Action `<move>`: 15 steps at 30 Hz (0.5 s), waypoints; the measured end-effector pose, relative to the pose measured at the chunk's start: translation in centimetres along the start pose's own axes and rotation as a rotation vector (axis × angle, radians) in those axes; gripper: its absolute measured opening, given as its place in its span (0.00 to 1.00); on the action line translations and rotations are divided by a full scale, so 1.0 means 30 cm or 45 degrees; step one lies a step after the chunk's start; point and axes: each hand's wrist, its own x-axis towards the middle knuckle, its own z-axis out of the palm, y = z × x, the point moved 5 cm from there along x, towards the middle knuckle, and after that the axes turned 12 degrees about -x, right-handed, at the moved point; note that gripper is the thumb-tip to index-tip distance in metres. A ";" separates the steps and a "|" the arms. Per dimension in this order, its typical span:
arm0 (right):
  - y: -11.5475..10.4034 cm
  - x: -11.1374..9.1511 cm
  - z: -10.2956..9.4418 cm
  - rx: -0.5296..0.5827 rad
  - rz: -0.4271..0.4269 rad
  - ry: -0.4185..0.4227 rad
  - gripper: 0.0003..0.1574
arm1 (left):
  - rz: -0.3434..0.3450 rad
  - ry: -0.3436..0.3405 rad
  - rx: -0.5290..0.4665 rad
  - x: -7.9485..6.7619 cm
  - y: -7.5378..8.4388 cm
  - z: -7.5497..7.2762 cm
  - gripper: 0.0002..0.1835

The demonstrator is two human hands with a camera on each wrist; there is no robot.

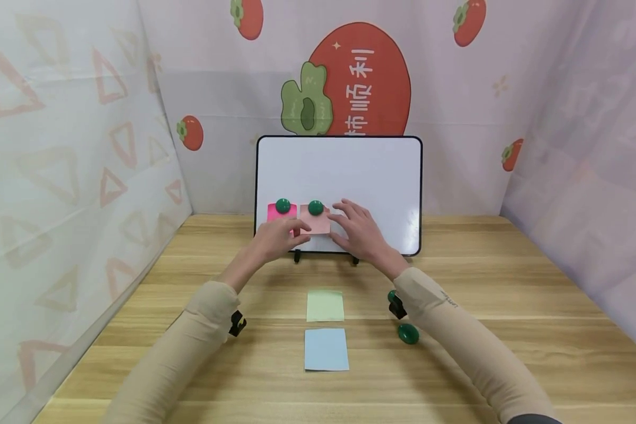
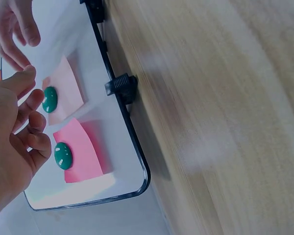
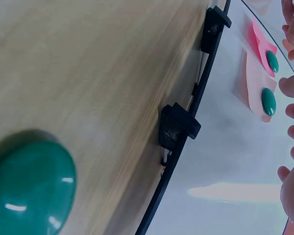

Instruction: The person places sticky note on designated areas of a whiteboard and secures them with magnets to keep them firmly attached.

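Note:
A bright pink sticky note (image 2: pixel 83 154) and a pale pink sticky note (image 1: pixel 315 225) sit side by side on the lower left of a whiteboard (image 1: pixel 350 171). Each has a green oval magnet at its top: one magnet (image 1: pixel 282 205) on the bright note, another magnet (image 1: pixel 315 207) on the pale one. My left hand (image 1: pixel 281 238) hovers in front of the two notes, fingers loosely bent with nothing between them. To the right of the pale note is my right hand (image 1: pixel 361 231), its fingers spread, relaxed and holding nothing.
Black stand clips (image 3: pixel 179 127) support the board's lower edge. On the wooden table (image 1: pixel 466 353) lie a pale green note (image 1: pixel 325 306) and a light blue note (image 1: pixel 325 350). A green magnet (image 1: pixel 408 334) rests near my right forearm; more green (image 1: pixel 392 295) shows beside that wrist.

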 end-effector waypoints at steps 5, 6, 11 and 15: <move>0.000 -0.038 -0.023 0.015 0.006 -0.017 0.27 | -0.010 -0.010 -0.061 -0.040 0.024 0.008 0.17; -0.001 -0.045 -0.029 0.024 0.008 -0.020 0.27 | -0.008 -0.016 -0.071 -0.048 0.028 0.012 0.17; -0.008 -0.078 -0.061 0.063 0.002 -0.029 0.28 | 0.007 -0.041 -0.103 -0.082 0.042 0.030 0.17; -0.011 -0.102 -0.090 0.070 -0.016 -0.027 0.29 | 0.009 -0.042 -0.139 -0.105 0.042 0.035 0.15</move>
